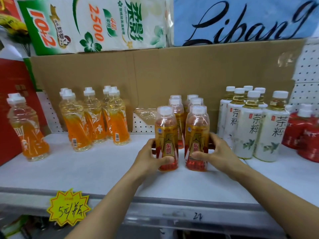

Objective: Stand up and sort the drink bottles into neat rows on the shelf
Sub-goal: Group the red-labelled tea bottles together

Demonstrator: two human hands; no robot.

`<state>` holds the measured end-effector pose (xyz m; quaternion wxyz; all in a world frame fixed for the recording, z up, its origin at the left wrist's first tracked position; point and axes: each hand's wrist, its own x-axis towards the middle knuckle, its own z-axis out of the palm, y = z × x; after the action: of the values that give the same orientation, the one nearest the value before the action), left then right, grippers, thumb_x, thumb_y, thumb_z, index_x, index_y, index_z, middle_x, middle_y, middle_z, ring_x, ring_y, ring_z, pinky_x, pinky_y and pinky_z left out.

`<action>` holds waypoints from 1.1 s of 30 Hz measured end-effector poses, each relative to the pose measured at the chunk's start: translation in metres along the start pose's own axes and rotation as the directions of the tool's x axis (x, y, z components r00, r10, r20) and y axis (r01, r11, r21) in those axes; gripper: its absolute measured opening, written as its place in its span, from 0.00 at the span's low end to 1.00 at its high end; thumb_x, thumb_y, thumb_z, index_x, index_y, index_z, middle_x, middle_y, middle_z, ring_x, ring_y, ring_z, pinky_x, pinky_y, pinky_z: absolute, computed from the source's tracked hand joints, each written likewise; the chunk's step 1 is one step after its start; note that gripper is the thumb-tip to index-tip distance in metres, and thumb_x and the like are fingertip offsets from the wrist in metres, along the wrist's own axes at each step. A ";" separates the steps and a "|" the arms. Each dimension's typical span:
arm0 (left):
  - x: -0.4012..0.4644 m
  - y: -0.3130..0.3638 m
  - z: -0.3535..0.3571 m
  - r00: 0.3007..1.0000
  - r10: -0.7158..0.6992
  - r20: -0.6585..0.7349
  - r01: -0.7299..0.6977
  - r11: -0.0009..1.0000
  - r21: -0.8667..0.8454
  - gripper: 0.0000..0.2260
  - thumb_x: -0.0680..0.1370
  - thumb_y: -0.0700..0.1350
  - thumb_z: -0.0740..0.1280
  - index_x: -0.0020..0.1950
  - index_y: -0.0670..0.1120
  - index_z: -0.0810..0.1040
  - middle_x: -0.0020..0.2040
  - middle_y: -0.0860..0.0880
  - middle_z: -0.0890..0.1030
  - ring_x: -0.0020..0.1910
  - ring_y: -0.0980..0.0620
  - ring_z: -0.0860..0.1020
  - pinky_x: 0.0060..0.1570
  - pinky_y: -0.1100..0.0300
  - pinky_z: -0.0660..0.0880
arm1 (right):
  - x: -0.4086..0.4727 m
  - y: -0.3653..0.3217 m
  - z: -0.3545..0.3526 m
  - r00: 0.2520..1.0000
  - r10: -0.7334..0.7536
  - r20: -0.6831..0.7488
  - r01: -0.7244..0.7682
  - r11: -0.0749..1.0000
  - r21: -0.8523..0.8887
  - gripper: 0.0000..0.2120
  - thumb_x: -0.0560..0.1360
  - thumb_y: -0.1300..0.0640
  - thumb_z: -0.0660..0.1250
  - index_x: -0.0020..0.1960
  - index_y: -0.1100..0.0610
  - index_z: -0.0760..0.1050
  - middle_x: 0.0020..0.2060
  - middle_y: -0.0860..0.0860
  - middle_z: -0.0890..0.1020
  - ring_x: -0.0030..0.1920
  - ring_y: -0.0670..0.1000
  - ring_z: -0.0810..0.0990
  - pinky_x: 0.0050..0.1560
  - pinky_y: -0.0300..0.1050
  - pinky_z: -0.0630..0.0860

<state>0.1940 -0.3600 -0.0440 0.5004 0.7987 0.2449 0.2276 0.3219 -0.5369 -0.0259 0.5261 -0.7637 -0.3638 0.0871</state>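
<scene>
My left hand [151,155] is wrapped round the lower body of the front-left energy drink bottle [166,138], thumb across its base label, and my right hand [214,152] grips the front-right energy drink bottle [196,138] the same way, so each hand is clamped on its own bottle with a narrow gap between the two. Both stand upright on the shelf [96,171], heading two short files of the same drink that run back toward the cardboard backing [155,69]. To square them well, I judge I should slide rather than lift, keep the bases flat, bring both fronts level with each other, and turn the labels forward. The white tea bottles [250,128] stand just right of these files, so my right knuckles risk nudging them; the orange bottles [93,118] sit well left of the files.
</scene>
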 end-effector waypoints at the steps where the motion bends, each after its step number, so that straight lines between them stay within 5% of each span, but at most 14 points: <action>1: 0.002 0.001 0.007 1.000 0.009 -0.001 -0.009 1.000 -0.004 0.26 0.72 0.47 0.77 0.65 0.56 0.68 0.58 0.56 0.75 0.59 0.54 0.74 0.55 0.59 0.72 | 0.002 0.002 -0.001 1.000 0.005 -0.015 -0.005 1.000 0.004 0.28 0.68 0.56 0.78 0.64 0.51 0.69 0.51 0.42 0.79 0.51 0.40 0.76 0.51 0.37 0.71; 9: 0.011 0.012 0.033 0.999 0.040 -0.004 -0.040 0.999 -0.024 0.27 0.74 0.46 0.76 0.69 0.52 0.68 0.55 0.58 0.75 0.57 0.54 0.75 0.55 0.60 0.72 | 0.016 0.012 -0.003 0.999 0.019 -0.043 -0.018 1.000 0.025 0.28 0.72 0.58 0.75 0.67 0.54 0.67 0.51 0.43 0.77 0.54 0.45 0.75 0.53 0.40 0.69; 14: 0.007 0.016 0.036 0.999 0.052 -0.008 -0.052 0.999 -0.002 0.28 0.75 0.46 0.74 0.72 0.52 0.66 0.59 0.57 0.74 0.61 0.55 0.73 0.58 0.59 0.71 | 0.014 0.012 0.000 0.998 -0.014 -0.064 0.015 1.000 0.004 0.34 0.74 0.60 0.72 0.74 0.53 0.59 0.62 0.48 0.74 0.63 0.47 0.72 0.61 0.44 0.68; 17: -0.003 0.017 0.031 0.995 0.100 -0.011 -0.100 0.993 0.063 0.29 0.76 0.47 0.73 0.73 0.55 0.64 0.64 0.57 0.72 0.63 0.58 0.70 0.61 0.60 0.68 | 0.007 0.009 0.007 0.956 -0.162 -0.245 0.109 0.970 -0.216 0.42 0.74 0.58 0.71 0.78 0.54 0.49 0.74 0.54 0.60 0.74 0.53 0.58 0.74 0.52 0.56; 20: -0.018 0.009 0.011 0.992 0.122 0.000 -0.120 0.977 0.175 0.36 0.75 0.52 0.74 0.77 0.56 0.58 0.73 0.58 0.67 0.70 0.58 0.66 0.68 0.57 0.65 | -0.001 -0.003 0.016 0.821 -0.437 -0.368 0.316 0.884 -0.345 0.39 0.72 0.63 0.71 0.77 0.58 0.54 0.73 0.57 0.60 0.74 0.55 0.56 0.76 0.47 0.53; 22: -0.025 0.001 -0.012 0.991 0.128 -0.027 -0.117 0.958 0.262 0.39 0.73 0.55 0.74 0.78 0.58 0.56 0.78 0.57 0.61 0.74 0.55 0.63 0.72 0.52 0.64 | -0.004 -0.018 0.028 0.757 -0.566 -0.327 0.446 0.813 -0.374 0.37 0.71 0.65 0.72 0.75 0.59 0.58 0.73 0.57 0.61 0.74 0.55 0.58 0.76 0.40 0.51; 25: -0.025 -0.009 -0.054 0.988 0.125 -0.091 -0.095 0.956 0.279 0.37 0.74 0.54 0.73 0.78 0.58 0.57 0.78 0.56 0.62 0.75 0.54 0.64 0.72 0.51 0.66 | -0.002 -0.042 0.055 0.736 -0.655 -0.172 0.570 0.736 -0.366 0.32 0.72 0.63 0.72 0.72 0.57 0.64 0.70 0.54 0.66 0.72 0.50 0.61 0.75 0.46 0.58; 29: -0.009 -0.032 -0.105 0.987 0.121 -0.103 -0.092 0.963 0.251 0.34 0.75 0.53 0.72 0.77 0.56 0.59 0.76 0.55 0.64 0.73 0.54 0.65 0.70 0.55 0.65 | 0.017 -0.067 0.108 0.815 -0.579 0.034 0.561 0.771 -0.300 0.24 0.75 0.59 0.71 0.69 0.53 0.69 0.65 0.48 0.71 0.67 0.46 0.67 0.70 0.48 0.67; 33: 0.015 -0.057 -0.150 0.993 0.076 -0.085 -0.056 0.973 0.224 0.33 0.76 0.52 0.72 0.77 0.54 0.59 0.77 0.55 0.64 0.74 0.53 0.65 0.72 0.51 0.65 | 0.060 -0.088 0.173 0.905 -0.408 0.121 0.424 0.849 -0.314 0.28 0.76 0.53 0.69 0.73 0.51 0.62 0.71 0.48 0.67 0.71 0.49 0.66 0.70 0.49 0.67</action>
<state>0.1057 -0.2260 -0.0344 0.3887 0.8456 0.2648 0.2523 0.2350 -0.3546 -0.0096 0.3867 -0.7421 -0.5427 -0.0726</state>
